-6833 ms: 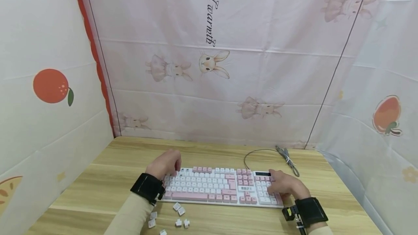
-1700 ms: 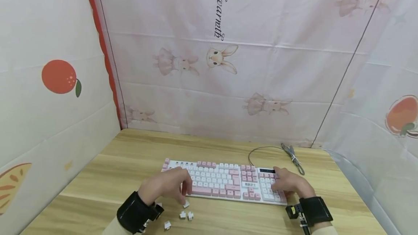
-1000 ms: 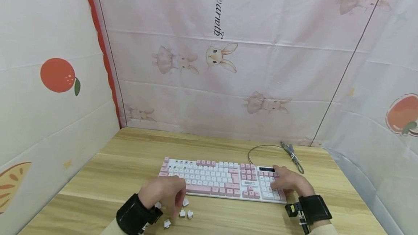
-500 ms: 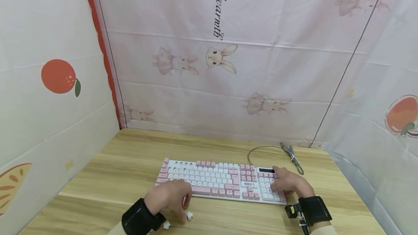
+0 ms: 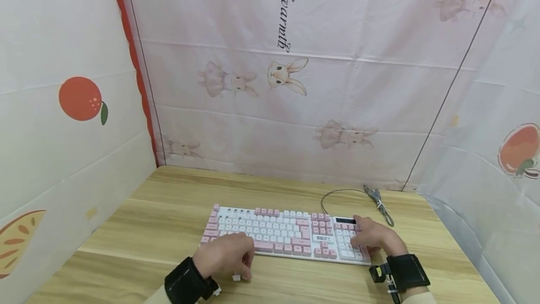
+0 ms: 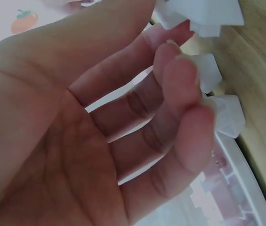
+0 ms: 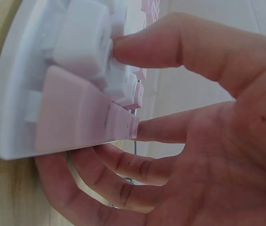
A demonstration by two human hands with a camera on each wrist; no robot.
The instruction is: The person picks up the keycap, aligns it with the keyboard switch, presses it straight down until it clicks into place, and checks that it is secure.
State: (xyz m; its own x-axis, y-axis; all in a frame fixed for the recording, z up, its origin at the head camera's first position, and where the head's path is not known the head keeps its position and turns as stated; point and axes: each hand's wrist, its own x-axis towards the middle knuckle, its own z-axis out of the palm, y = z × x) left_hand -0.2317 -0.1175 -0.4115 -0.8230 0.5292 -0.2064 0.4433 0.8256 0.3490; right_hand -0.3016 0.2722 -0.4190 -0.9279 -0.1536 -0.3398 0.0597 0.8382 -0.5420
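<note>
A pink-and-white keyboard (image 5: 274, 247) lies on the wooden table. My right hand (image 5: 375, 236) grips its right end, the thumb (image 7: 147, 49) on the number keys and the other fingers curled against the side edge. In front of the keyboard's left part, my left hand (image 5: 228, 253) reaches down with bent fingers. Its thumb and index finger pinch a loose white keycap (image 6: 208, 14), seen at the top of the left wrist view. Another keycap (image 5: 236, 277) lies right at the fingertips, and one more keycap (image 5: 217, 290) peeks out beside the wrist strap.
A grey cable (image 5: 375, 199) lies bundled behind the keyboard's right end. Fabric screens with printed rabbits and fruit, including an orange (image 5: 80, 98), enclose the table (image 5: 139, 229) at the back and sides. Several sockets at the keyboard's upper left lack caps.
My left hand went from the keyboard's upper left down to the loose keycaps in front, moved among them, and now pinches one. The right hand keeps its grip on the keyboard.
</note>
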